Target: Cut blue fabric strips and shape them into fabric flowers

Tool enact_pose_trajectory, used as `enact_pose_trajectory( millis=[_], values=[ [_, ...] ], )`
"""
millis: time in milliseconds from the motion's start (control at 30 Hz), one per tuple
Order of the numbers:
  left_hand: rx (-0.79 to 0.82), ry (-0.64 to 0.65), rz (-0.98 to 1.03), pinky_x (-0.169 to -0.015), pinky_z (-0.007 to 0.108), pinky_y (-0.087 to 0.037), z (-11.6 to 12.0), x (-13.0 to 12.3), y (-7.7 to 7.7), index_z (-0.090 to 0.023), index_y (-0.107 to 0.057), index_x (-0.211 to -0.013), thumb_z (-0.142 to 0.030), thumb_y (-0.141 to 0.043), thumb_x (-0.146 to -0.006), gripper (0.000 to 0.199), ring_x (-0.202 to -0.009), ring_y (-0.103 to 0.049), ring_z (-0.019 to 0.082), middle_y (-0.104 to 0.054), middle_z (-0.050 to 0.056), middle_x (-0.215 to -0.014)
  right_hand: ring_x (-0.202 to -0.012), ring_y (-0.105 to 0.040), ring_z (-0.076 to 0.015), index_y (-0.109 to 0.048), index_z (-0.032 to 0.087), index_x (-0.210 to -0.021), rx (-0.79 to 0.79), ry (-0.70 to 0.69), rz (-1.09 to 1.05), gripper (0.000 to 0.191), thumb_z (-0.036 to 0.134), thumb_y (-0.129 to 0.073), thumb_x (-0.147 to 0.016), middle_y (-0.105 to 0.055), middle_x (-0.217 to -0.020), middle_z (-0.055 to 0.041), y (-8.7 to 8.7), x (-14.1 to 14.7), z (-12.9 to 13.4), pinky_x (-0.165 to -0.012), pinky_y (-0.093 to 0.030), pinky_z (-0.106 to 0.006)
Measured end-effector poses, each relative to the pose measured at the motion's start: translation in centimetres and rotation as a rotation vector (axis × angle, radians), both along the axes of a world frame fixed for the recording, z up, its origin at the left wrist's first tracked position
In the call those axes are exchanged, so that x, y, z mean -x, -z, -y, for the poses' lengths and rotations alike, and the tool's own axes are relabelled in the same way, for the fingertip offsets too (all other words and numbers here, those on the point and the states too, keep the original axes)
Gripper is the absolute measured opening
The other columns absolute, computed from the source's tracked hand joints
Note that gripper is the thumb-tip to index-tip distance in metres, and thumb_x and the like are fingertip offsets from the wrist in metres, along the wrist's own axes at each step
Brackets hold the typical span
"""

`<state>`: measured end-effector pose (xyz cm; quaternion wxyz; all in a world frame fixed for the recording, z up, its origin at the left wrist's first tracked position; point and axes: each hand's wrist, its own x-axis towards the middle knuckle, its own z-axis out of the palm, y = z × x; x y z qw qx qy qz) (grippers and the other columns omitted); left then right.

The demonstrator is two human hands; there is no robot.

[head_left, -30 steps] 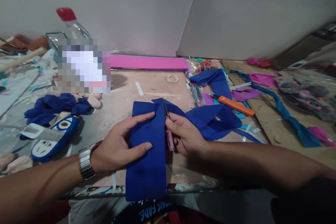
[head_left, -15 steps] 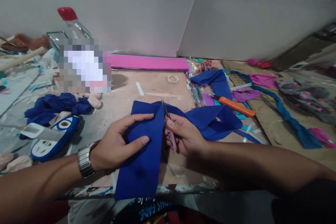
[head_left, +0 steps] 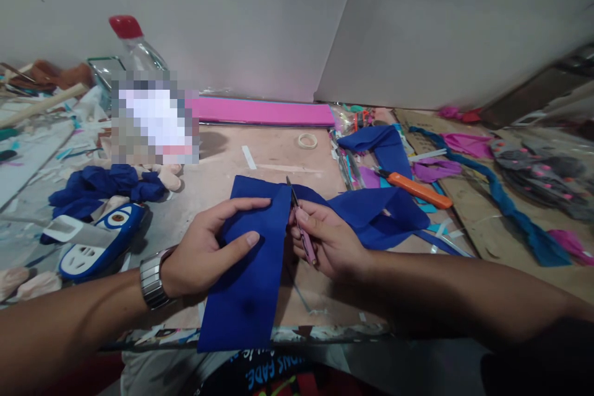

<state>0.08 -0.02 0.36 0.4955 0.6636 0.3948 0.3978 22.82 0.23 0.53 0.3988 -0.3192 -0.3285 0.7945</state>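
A long blue cloth strip (head_left: 248, 278) lies on the table, its lower end hanging over the front edge. My left hand (head_left: 211, 244) rests on it with thumb and fingers spread, pressing it down from the left. In my right hand (head_left: 327, 238) is a small pair of pink-handled scissors (head_left: 304, 235), fingers wrapped around the handles. Their dark blades point away from me, at the cloth's right edge near its far end. How far the blades are apart is hard to make out. More blue cloth (head_left: 378, 213) trails in folds to the right of my right hand.
An orange cutter knife (head_left: 417, 190) lies at right by scraps. At left are a blue-and-white device (head_left: 102, 244) and bunched blue scrunchies (head_left: 106, 185). A red-capped bottle (head_left: 125, 28), partly blurred, stands behind. A pink strip (head_left: 264, 112) lies along the wall, near a tape ring (head_left: 307, 140).
The lower end of the cloth has shifted slightly left, and the scissor handles have tilted a little. My left thumb has moved slightly up and left. Both hands stay nearly in place.
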Motion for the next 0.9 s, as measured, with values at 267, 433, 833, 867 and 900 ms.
enact_pose_trajectory(
  millis=[267, 433, 833, 867, 900],
  values=[
    [0.059, -0.077, 0.041, -0.103, 0.04, -0.057, -0.6, 0.3, 0.2, -0.025, -0.071, -0.131, -0.039, -0.073, -0.093, 0.04, -0.115, -0.069, 0.027, -0.073, 0.008, -0.132, -0.047, -0.04, -0.0042, -0.062, 0.018, -0.092, -0.028, -0.006, -0.021, 0.042, 0.053, -0.084, -0.081, -0.051, -0.066, 0.0069, 0.4, 0.1, -0.1, -0.043, -0.033, -0.016],
    [0.071, -0.187, 0.107, -0.1, 0.04, -0.059, -1.2, 0.0, -0.2, -0.02, -0.066, -0.137, -0.038, -0.072, -0.093, 0.048, -0.119, -0.068, 0.028, -0.068, 0.011, -0.141, -0.048, -0.042, -0.0078, -0.063, 0.019, -0.099, -0.063, -0.041, 0.133, 0.042, 0.06, -0.07, -0.089, -0.057, -0.07, 0.003, 1.2, 0.4, -0.3, -0.042, -0.031, -0.02],
    [-0.024, -0.228, 0.326, -0.088, 0.038, -0.06, -1.7, 0.2, 0.6, -0.037, -0.037, -0.162, -0.053, -0.054, -0.102, 0.065, -0.105, -0.07, 0.023, -0.059, 0.01, -0.15, -0.056, -0.041, -0.0089, -0.061, 0.02, -0.078, -0.284, 0.08, 0.377, 0.043, 0.046, -0.094, -0.068, -0.047, -0.061, 0.0073, -1.3, 2.2, -0.1, -0.056, -0.038, -0.026],
    [0.027, -0.178, 0.41, -0.091, 0.04, -0.06, -1.7, 0.0, 0.9, -0.043, -0.025, -0.165, -0.055, -0.044, -0.106, 0.063, -0.109, -0.07, 0.022, -0.047, 0.008, -0.163, -0.054, -0.043, -0.01, -0.061, 0.021, -0.078, -0.323, 0.144, 0.373, 0.042, 0.047, -0.093, -0.068, -0.047, -0.058, 0.0069, -2.7, 1.9, -0.8, -0.054, -0.04, -0.027],
    [0.058, -0.114, 0.462, -0.091, 0.042, -0.06, -1.8, -0.1, 1.1, -0.047, -0.015, -0.166, -0.056, -0.038, -0.107, 0.063, -0.11, -0.071, 0.022, -0.041, 0.008, -0.167, -0.054, -0.048, -0.012, -0.063, 0.022, -0.079, -0.364, 0.181, 0.393, 0.039, 0.046, -0.092, -0.07, -0.05, -0.056, 0.0058, -4.5, 1.3, -1.8, -0.054, -0.044, -0.029]
  ],
)
